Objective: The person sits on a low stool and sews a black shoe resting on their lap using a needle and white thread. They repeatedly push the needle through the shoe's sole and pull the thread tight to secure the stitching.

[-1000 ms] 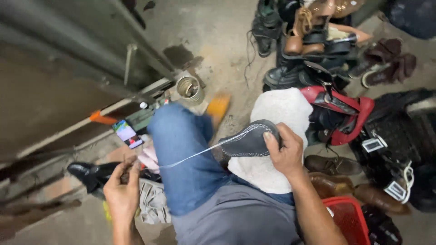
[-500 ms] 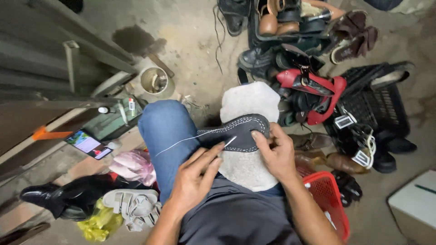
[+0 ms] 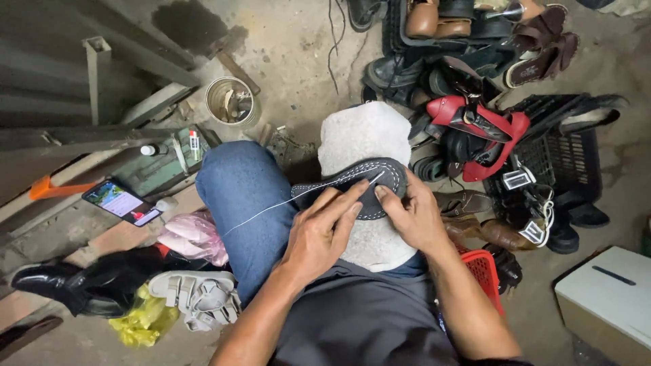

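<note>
A dark shoe sole with white stitching along its edge lies on a white fleecy cloth over my right knee. My left hand grips the sole's near left part, fingertips pressed on it. My right hand holds the sole from the right, thumb on its top. A thin metal needle sticks up from the sole between the two hands. A white thread runs from the needle leftward across my blue-jeaned left knee.
A heap of shoes and sandals and a black crate lie to the right. A red basket and a white box sit near right. Left: a tin can, a phone, a black shoe, a white sandal.
My left hand, which had drawn the thread out to the left a second ago, has come back onto the sole. The thread now lies slack over the knee.
</note>
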